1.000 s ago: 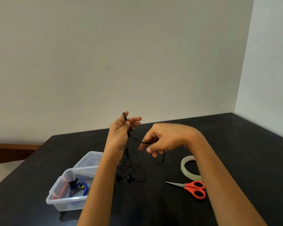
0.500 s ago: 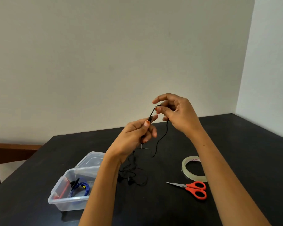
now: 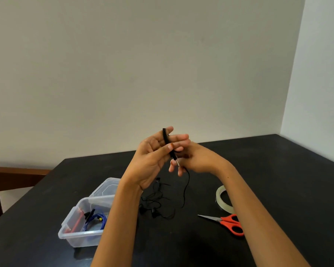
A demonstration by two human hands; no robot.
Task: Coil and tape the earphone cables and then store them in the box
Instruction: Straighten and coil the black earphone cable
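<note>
— Status of the hands?
— Left hand (image 3: 152, 160) is raised, its thumb pinning the black earphone cable (image 3: 165, 138) wound over its straight fingers. Right hand (image 3: 199, 159) is just behind, fingers curled on the trailing strand.
— Remainder of the cable?
— Tangled on the table (image 3: 278, 180), between the clear box (image 3: 66, 231) and the scissors (image 3: 230, 224).

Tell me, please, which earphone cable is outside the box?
The black earphone cable: wound around fingers of the left hand, its tail trailing onto the table, whereas the blue cable lies inside the clear plastic box.
</note>
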